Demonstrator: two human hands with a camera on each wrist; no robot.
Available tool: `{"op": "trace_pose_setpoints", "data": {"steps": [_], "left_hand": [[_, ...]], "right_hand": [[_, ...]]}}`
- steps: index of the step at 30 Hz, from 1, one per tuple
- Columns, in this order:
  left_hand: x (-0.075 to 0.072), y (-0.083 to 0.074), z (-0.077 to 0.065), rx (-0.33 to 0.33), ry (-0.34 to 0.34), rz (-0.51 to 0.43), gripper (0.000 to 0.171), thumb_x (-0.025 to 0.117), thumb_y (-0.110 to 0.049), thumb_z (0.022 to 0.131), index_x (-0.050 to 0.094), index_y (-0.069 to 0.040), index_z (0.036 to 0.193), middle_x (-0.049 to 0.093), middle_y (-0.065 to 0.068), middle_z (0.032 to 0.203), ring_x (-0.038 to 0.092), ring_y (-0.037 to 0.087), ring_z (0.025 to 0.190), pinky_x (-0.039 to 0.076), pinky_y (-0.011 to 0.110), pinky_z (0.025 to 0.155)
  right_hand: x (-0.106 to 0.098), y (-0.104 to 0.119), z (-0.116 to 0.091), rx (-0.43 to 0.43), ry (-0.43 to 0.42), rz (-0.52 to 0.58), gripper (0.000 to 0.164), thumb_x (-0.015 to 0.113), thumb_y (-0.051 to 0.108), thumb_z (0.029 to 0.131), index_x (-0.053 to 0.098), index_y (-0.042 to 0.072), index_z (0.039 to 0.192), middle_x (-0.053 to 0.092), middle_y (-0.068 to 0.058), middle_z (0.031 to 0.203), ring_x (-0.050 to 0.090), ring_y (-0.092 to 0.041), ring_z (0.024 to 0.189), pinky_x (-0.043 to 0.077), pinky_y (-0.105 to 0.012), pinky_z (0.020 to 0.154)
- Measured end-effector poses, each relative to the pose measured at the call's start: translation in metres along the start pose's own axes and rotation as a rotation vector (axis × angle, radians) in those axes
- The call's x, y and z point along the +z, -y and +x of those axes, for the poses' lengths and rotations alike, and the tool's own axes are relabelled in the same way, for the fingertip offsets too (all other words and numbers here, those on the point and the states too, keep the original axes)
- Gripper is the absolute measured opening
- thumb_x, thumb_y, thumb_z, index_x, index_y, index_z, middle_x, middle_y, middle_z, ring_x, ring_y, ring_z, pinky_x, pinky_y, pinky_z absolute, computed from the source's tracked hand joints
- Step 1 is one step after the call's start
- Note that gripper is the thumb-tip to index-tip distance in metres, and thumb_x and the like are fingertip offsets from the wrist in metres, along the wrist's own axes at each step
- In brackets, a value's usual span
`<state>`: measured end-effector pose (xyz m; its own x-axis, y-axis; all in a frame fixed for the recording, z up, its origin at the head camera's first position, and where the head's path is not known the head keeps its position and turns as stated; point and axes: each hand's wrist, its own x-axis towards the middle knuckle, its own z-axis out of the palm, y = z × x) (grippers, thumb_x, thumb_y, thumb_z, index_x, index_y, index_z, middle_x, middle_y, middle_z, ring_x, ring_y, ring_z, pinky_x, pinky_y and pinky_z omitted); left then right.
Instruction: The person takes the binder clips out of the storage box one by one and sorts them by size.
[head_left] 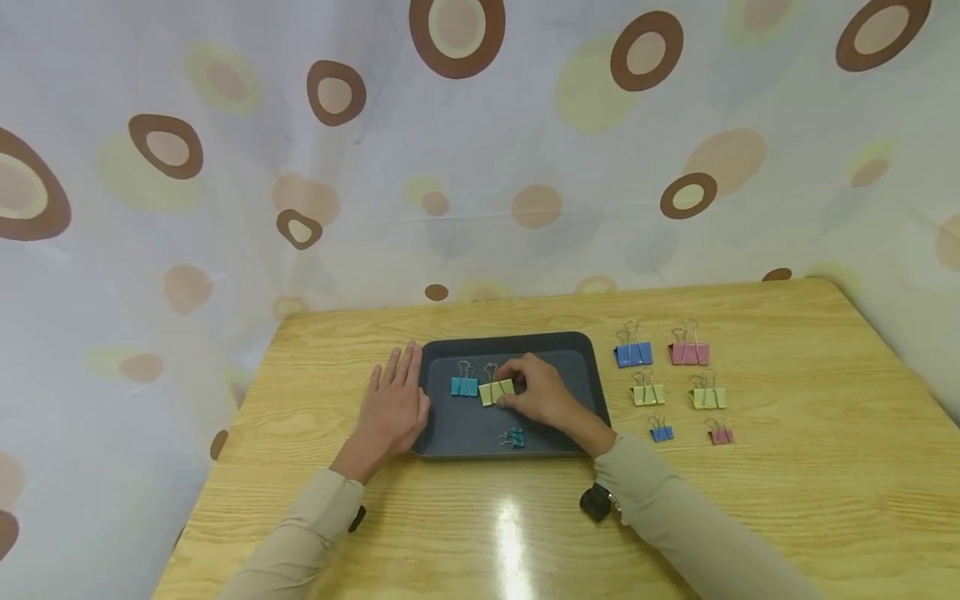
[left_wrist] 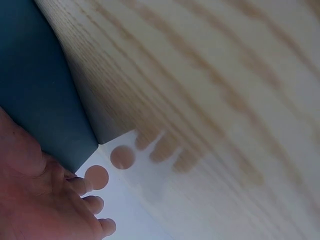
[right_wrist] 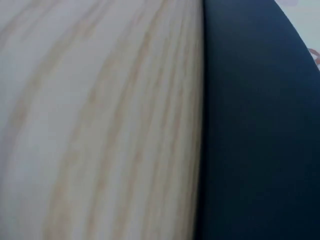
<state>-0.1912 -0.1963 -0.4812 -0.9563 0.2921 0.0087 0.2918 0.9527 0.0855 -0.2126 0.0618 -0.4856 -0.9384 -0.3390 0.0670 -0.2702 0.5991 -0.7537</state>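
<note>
In the head view a dark grey tray lies on the wooden table. My right hand reaches over its right side and pinches a yellow binder clip by its right end. Just left of that clip, a larger teal binder clip sits with its wire handles pointing away. A smaller teal binder clip lies near the tray's front wall. My left hand rests with straight fingers along the tray's left edge; the left wrist view shows this hand beside the tray's outer wall.
Right of the tray, binder clips stand in pairs: large blue and pink at the back, two yellow ones in the middle, small blue and pink in front. A patterned curtain hangs behind the table.
</note>
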Motion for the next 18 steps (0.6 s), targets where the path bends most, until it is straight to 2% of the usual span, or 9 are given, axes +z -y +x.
{"op": "trace_pose_setpoints", "data": {"steps": [10,14,18], "left_hand": [[-0.003,0.000,-0.001,-0.026,0.010,-0.001,0.065,0.032,-0.023,0.108,0.007,-0.001,0.164,0.009,0.014,0.171,0.010,0.035,0.157,0.012,0.057,0.124],[-0.002,0.000,0.000,-0.029,0.035,-0.002,0.066,0.030,-0.024,0.109,0.004,-0.002,0.165,0.006,0.013,0.172,0.008,0.034,0.157,0.011,0.057,0.124],[-0.001,-0.001,0.001,-0.038,0.042,-0.007,0.066,0.031,-0.024,0.108,0.004,-0.003,0.165,0.008,0.013,0.172,0.008,0.034,0.157,0.010,0.058,0.124]], "right_hand": [[-0.011,-0.005,-0.001,0.001,-0.004,0.078,0.017,0.081,0.007,0.087,0.079,0.006,0.104,0.065,-0.009,0.102,0.067,-0.027,0.094,0.056,-0.044,0.081],[-0.018,-0.009,-0.004,0.033,-0.005,0.112,0.018,0.080,0.007,0.087,0.080,0.006,0.105,0.067,-0.010,0.104,0.069,-0.030,0.097,0.057,-0.047,0.083],[-0.021,-0.012,-0.007,0.028,0.001,0.131,0.019,0.080,0.007,0.087,0.081,0.006,0.105,0.069,-0.012,0.107,0.070,-0.030,0.098,0.056,-0.048,0.085]]}}
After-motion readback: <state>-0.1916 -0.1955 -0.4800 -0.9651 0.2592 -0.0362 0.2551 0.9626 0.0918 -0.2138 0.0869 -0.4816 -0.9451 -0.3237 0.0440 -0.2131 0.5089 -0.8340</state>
